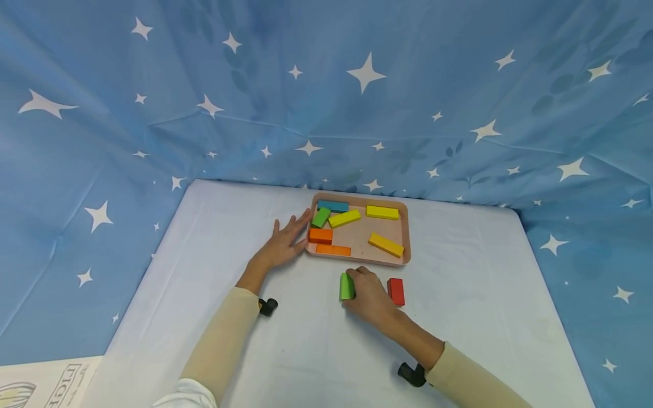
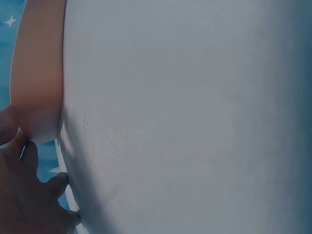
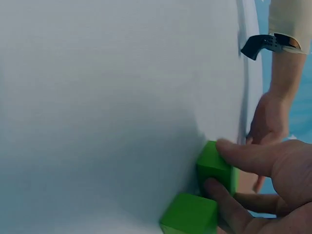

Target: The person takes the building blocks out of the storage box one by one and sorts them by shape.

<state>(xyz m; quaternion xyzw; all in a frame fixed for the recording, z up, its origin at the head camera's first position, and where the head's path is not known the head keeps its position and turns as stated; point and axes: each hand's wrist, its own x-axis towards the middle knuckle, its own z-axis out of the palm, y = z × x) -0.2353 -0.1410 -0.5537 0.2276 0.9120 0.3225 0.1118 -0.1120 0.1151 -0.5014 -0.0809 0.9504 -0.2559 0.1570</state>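
My right hand (image 1: 371, 296) pinches a green block (image 3: 214, 168) between thumb and finger, low over the white table in front of the tray. Right beside it a second green block (image 3: 189, 214) stands, partly cut off by the lower frame edge in the right wrist view. From the head, the hand partly covers the green pieces (image 1: 344, 286). With fingers spread, my left hand (image 1: 282, 242) rests at the left side of the pink tray (image 1: 357, 260), its fingertips right at the rim. The tray's wall (image 2: 39, 73) also shows in the left wrist view.
A red block (image 1: 395, 292) lies to the right of my right hand. Inside the tray are several blocks: a blue one (image 1: 333, 206), a green one (image 1: 321, 217), orange ones (image 1: 321, 236) and yellow ones (image 1: 382, 212). A starry blue cloth (image 1: 326, 102) hangs behind the table.
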